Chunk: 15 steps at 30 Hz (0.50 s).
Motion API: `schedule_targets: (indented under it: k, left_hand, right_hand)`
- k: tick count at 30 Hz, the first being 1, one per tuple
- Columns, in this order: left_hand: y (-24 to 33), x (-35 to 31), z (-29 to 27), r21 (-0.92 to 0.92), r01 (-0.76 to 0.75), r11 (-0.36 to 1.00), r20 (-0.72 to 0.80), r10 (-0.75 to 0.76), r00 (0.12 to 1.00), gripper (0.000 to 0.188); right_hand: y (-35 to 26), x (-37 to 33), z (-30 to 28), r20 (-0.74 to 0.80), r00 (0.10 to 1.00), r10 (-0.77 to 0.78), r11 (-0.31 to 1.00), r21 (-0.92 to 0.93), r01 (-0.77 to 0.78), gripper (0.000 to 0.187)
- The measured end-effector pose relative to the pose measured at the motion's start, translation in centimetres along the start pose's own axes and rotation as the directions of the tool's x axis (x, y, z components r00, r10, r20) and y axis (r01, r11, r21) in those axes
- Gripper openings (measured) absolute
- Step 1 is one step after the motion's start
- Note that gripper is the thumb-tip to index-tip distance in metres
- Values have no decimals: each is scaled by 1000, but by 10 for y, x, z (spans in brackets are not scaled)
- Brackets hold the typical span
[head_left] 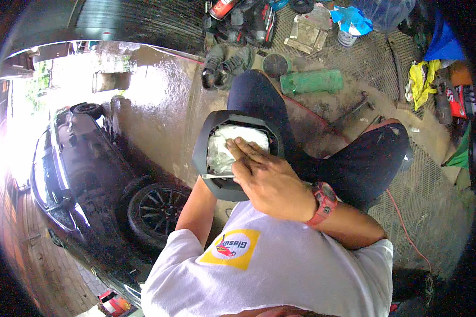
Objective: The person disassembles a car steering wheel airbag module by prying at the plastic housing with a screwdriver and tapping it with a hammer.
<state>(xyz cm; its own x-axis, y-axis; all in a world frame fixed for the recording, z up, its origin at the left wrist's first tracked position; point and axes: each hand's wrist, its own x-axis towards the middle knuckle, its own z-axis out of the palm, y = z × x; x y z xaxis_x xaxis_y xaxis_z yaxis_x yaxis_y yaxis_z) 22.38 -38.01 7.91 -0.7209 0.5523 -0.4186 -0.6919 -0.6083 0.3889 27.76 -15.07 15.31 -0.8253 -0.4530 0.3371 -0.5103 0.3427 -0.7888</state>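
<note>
A dark grey plastic frame with angled corners lies across my left thigh, in front of my shirt. Crumpled whitish sheeting fills its opening. My right hand, with a red watch on the wrist, lies over the right part of the frame. Its fingers are stretched out and rest on the sheeting; whether something thin is under them does not show. My left forearm passes beneath the frame's lower left side, and the frame hides that hand and its fingers.
A black car with a multi-spoke wheel stands close on my left. Ahead are grey shoes, a green box-like piece and a long-handled metal tool. Yellow cloth lies at far right; a thin reddish cable crosses the floor.
</note>
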Motion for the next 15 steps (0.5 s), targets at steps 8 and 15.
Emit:
schedule_targets:
  k: [8, 15]
  left_hand:
    - [67, -42, 47, 902, 174, 394, -245, 139, 959, 100]
    - [33, -27, 111, 627, 138, -767, 23, 196, 980, 106]
  right_hand:
    - [48, -18, -18, -19, 872, 488, 772, 476, -421, 27]
    - [42, -23, -51, -168, 854, 493, 865, -6, -501, 18]
